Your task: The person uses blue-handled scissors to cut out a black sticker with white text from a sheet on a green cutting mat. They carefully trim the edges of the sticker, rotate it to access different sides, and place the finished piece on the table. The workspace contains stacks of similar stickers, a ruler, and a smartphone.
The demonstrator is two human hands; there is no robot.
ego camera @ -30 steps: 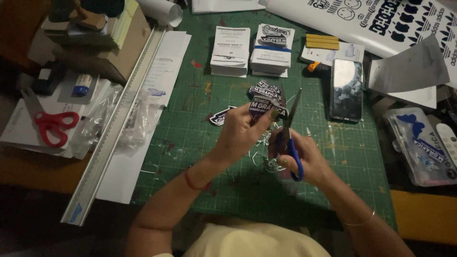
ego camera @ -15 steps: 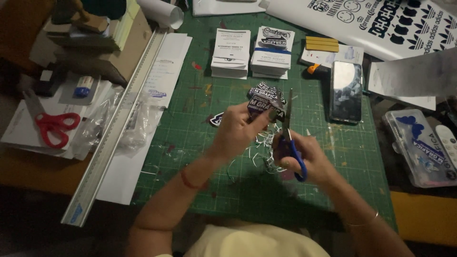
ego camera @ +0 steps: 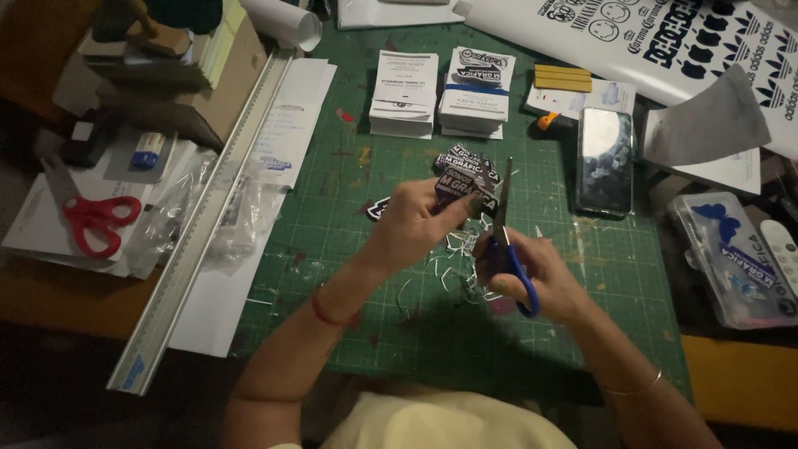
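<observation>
My left hand pinches a small black-and-white printed sticker above the green cutting mat. My right hand grips blue-handled scissors, blades pointing up along the sticker's right edge. Thin white paper trimmings lie on the mat under both hands. More cut stickers lie just beyond the held one, and another sits to the left of my left hand.
Two stacks of cards and a dark phone sit on the far mat. A long metal ruler runs along the left edge. Red scissors lie at far left, a clear plastic box at right.
The hands have stayed in about the same place over the mat. The scissors have shifted slightly along the sticker's edge, and the sticker has turned a little in my left fingers.
</observation>
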